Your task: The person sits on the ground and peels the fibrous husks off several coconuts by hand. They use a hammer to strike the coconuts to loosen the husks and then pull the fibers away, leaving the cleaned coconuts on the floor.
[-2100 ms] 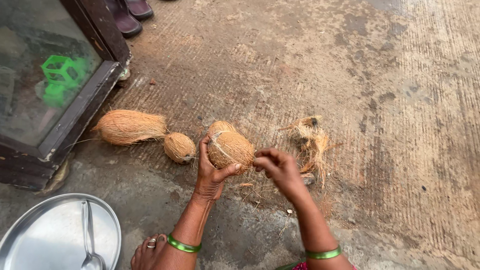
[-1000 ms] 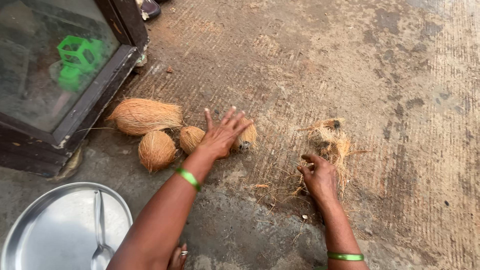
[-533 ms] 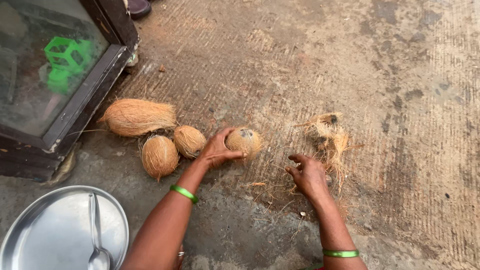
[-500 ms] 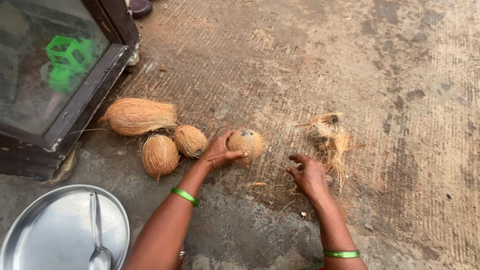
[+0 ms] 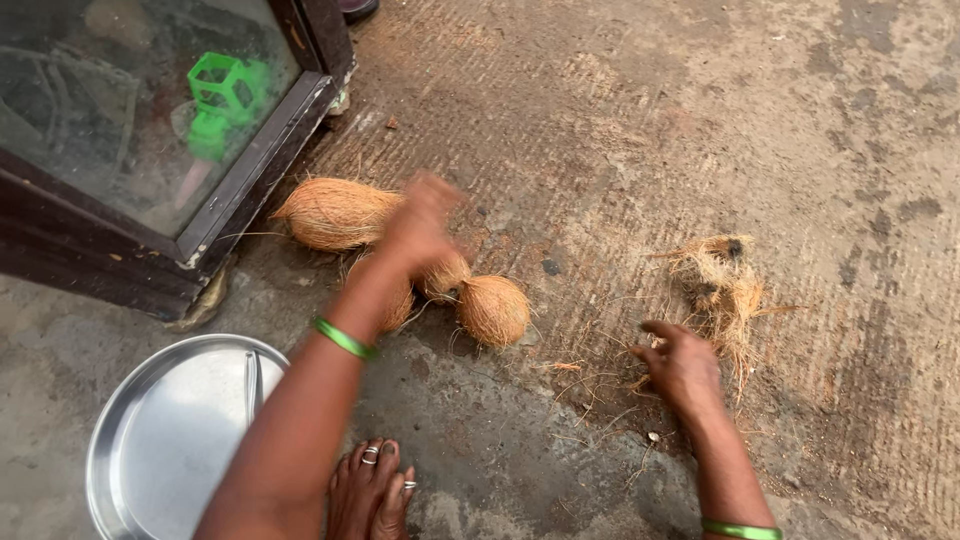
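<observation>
The round coconut (image 5: pixel 494 309) we gripped half a second ago now lies released, just right of our left hand (image 5: pixel 420 222). That hand is blurred, seemingly empty; our right hand (image 5: pixel 683 367) rests open beside the husk fibres (image 5: pixel 722 285).

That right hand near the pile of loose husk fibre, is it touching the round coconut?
Apart. The head view shows bare floor between the right hand and the round coconut, which lies well to its side.

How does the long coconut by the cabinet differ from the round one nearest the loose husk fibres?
The long coconut is bigger, elongated and lies on its side against the cabinet. The round coconut is smaller, nearly spherical and sits in the open. Both are brown, fibrous and rest on the concrete floor.
</observation>
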The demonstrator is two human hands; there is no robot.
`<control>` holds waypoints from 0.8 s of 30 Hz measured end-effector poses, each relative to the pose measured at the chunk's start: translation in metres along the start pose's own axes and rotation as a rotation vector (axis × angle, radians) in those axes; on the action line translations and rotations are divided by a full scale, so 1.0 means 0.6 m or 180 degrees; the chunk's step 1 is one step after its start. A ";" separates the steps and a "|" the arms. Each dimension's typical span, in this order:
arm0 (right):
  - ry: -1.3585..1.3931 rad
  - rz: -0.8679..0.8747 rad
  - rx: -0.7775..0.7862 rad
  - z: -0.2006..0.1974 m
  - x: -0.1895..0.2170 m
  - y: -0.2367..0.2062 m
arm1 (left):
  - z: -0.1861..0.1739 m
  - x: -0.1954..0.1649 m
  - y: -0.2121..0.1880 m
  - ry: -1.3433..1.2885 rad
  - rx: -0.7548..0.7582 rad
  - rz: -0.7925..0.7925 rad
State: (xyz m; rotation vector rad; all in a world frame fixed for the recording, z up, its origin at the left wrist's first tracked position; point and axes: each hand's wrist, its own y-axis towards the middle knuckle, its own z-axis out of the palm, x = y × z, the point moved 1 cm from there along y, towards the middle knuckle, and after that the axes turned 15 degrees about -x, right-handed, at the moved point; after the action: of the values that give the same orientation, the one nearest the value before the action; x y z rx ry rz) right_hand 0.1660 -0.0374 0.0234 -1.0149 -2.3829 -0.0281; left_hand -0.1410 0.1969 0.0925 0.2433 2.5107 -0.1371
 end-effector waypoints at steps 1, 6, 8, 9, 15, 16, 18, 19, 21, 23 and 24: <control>0.0116 0.0108 -0.0131 -0.011 -0.008 0.003 | -0.034 0.042 0.022 -0.0085 -0.0445 -0.0212; -0.0989 -0.0161 -0.0825 -0.055 -0.076 0.018 | -0.132 0.233 0.106 0.1296 -0.0055 -0.0232; -0.1428 -0.0017 -0.0760 -0.061 -0.118 0.021 | -0.124 0.272 0.116 0.1271 0.0509 -0.0431; -0.1463 0.0144 -0.0625 -0.061 -0.143 0.020 | -0.113 0.278 0.119 0.1444 0.0432 -0.0350; -0.2350 0.0676 0.0712 -0.002 -0.261 0.002 | -0.081 0.264 0.105 0.2035 -0.0045 0.0048; -0.2256 0.0664 0.0660 0.005 -0.270 -0.003 | -0.086 0.260 0.100 0.1976 -0.0128 -0.0058; -0.2061 0.0602 0.0514 0.001 -0.268 -0.010 | -0.098 0.243 0.101 0.1622 -0.0562 -0.0249; -0.1693 0.0842 0.0359 -0.006 -0.267 -0.012 | -0.103 0.231 0.102 0.1313 -0.0874 -0.0343; -0.0950 0.1213 0.0110 -0.023 -0.255 -0.011 | -0.110 0.204 0.098 0.0728 -0.1276 -0.0374; -0.1247 0.1070 -0.0200 -0.051 -0.228 -0.009 | -0.090 0.151 0.097 0.0192 -0.1469 -0.0200; -0.1395 0.0983 -0.0356 -0.065 -0.214 -0.007 | -0.072 0.115 0.097 -0.0075 -0.1570 -0.0118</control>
State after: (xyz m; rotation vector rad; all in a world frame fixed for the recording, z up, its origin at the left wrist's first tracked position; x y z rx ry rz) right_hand 0.2547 -0.1344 -0.0054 -1.5680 -2.5959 0.1954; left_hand -0.2088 0.2702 0.0846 -0.0078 2.4347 0.4572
